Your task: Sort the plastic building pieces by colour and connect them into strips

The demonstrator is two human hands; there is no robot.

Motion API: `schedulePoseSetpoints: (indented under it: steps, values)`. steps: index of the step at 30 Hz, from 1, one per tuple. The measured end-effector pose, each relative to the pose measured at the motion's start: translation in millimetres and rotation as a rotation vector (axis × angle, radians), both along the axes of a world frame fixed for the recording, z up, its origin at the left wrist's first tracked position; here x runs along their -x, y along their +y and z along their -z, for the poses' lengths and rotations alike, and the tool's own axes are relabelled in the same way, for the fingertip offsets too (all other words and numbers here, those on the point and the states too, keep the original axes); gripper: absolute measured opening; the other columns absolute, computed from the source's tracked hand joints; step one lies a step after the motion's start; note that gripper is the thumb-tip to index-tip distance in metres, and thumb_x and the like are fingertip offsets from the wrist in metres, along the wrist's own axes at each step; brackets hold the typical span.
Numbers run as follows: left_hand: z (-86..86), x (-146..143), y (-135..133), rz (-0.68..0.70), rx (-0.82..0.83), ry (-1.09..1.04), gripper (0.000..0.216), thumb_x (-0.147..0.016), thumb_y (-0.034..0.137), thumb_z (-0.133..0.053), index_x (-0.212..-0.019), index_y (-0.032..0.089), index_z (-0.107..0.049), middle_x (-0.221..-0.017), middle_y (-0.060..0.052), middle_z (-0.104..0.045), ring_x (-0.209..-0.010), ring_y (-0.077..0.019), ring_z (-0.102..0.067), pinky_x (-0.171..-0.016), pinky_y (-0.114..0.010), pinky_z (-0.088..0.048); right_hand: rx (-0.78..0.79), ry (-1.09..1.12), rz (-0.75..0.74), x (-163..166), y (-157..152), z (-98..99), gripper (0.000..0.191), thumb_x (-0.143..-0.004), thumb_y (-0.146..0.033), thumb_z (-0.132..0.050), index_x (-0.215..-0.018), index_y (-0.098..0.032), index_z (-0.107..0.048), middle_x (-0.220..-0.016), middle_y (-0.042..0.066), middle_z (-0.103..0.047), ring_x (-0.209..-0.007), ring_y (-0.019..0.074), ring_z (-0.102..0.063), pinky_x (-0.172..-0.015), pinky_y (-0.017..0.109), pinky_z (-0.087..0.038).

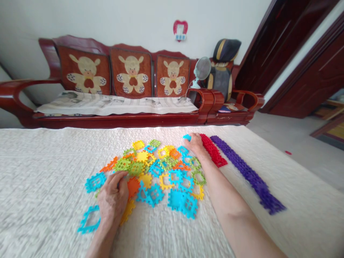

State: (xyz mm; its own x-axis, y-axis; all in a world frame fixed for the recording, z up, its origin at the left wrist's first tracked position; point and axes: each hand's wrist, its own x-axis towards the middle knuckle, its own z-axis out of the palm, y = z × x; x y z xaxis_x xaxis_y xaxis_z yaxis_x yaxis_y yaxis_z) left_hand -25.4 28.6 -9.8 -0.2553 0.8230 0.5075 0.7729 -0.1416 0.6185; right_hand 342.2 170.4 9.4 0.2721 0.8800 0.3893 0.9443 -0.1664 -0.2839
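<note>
Many flat plastic building pieces with notched edges lie in a loose pile on the cloth-covered table (48, 154). My right hand (195, 144), past the pile's far right side, is closed on a light blue building piece (187, 137), mostly hidden by the fingers. My left hand (114, 195) rests at the pile's left front with its fingers curled; what they hold, if anything, is hidden. Around it lie an orange piece (133, 187), a blue square frame (90, 219), a blue window piece (95, 182) and a yellow piece (127, 212).
To the right of my right hand lie a row of red pieces (213, 150) and a longer row of purple pieces (247, 172). Behind the table stand a wooden sofa (150, 120) with bear cushions and a small fan (202, 68). One red piece (288, 152) lies on the floor.
</note>
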Motion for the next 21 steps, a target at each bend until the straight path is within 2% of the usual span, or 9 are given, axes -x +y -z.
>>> schedulePoseSetpoints:
  steps: [3,7,11,14,16,18,21]
  values:
    - [-2.2,-1,-1,-0.004,-0.004,-0.001,0.027,-0.086,0.028,-0.049,-0.091,0.024,-0.076,-0.103,-0.003,-0.077,-0.086,-0.0201,-0.070,-0.074,-0.032,-0.052,-0.132,0.033,-0.126,3,-1,-5.1,0.032,-0.081,-0.025,-0.056,-0.106,-0.009,-0.070,-0.108,0.018,-0.067,-0.108,0.0297,-0.059,-0.100,0.039,-0.046]
    - [-5.2,-3,-1,-0.013,0.001,-0.021,0.028,-0.085,0.026,-0.049,-0.090,0.024,-0.076,-0.102,-0.003,-0.077,-0.087,-0.0200,-0.071,-0.075,-0.032,-0.053,-0.273,0.148,-0.382,20,-7,-16.6,0.022,-0.082,-0.018,-0.051,-0.093,-0.018,-0.070,-0.098,0.009,-0.069,-0.096,0.0224,-0.064,-0.092,0.035,-0.050]
    - [-5.1,-5,0,-0.016,0.001,-0.061,0.029,-0.084,0.024,-0.047,-0.089,0.023,-0.076,-0.102,-0.003,-0.077,-0.089,-0.0199,-0.071,-0.077,-0.032,-0.054,-0.221,0.202,-0.682,58,-30,-26.0,0.017,-0.084,-0.017,-0.053,-0.086,-0.020,-0.070,-0.089,0.005,-0.070,-0.086,0.0182,-0.066,-0.084,0.031,-0.052]
    - [-4.6,-6,1,-0.003,-0.009,-0.089,0.030,-0.082,0.023,-0.046,-0.089,0.023,-0.075,-0.100,-0.004,-0.077,-0.090,-0.0205,-0.071,-0.079,-0.033,-0.054,-0.140,0.183,-0.881,88,-54,-28.4,0.017,-0.085,-0.019,-0.058,-0.097,-0.020,-0.070,-0.104,0.007,-0.072,-0.099,0.0190,-0.066,-0.092,0.033,-0.051]
    - [-5.7,-6,0,0.008,-0.010,-0.122,0.030,-0.080,0.023,-0.046,-0.087,0.022,-0.075,-0.099,-0.004,-0.077,-0.090,-0.0202,-0.071,-0.080,-0.032,-0.054,-0.072,0.148,-0.950,102,-67,-27.1,0.019,-0.085,-0.021,-0.063,-0.102,-0.020,-0.070,-0.110,0.009,-0.072,-0.104,0.0208,-0.066,-0.095,0.036,-0.050]
    - [-8.6,-7,0,0.023,-0.007,-0.181,0.029,-0.079,0.022,-0.046,-0.086,0.023,-0.075,-0.098,-0.004,-0.077,-0.089,-0.0195,-0.071,-0.080,-0.032,-0.055,-0.024,0.105,-0.965,109,-75,-23.9,0.014,-0.086,-0.024,-0.064,-0.098,-0.021,-0.071,-0.106,0.009,-0.073,-0.101,0.0218,-0.066,-0.093,0.037,-0.050]
    - [-14.6,-7,1,0.075,-0.053,-0.293,0.029,-0.080,0.022,-0.045,-0.087,0.023,-0.074,-0.096,-0.004,-0.077,-0.091,-0.0189,-0.071,-0.084,-0.033,-0.055,-0.052,0.093,-0.951,111,-77,-18.0,0.012,-0.089,-0.028,-0.061,-0.092,-0.021,-0.071,-0.099,0.009,-0.074,-0.096,0.0218,-0.067,-0.089,0.037,-0.051]
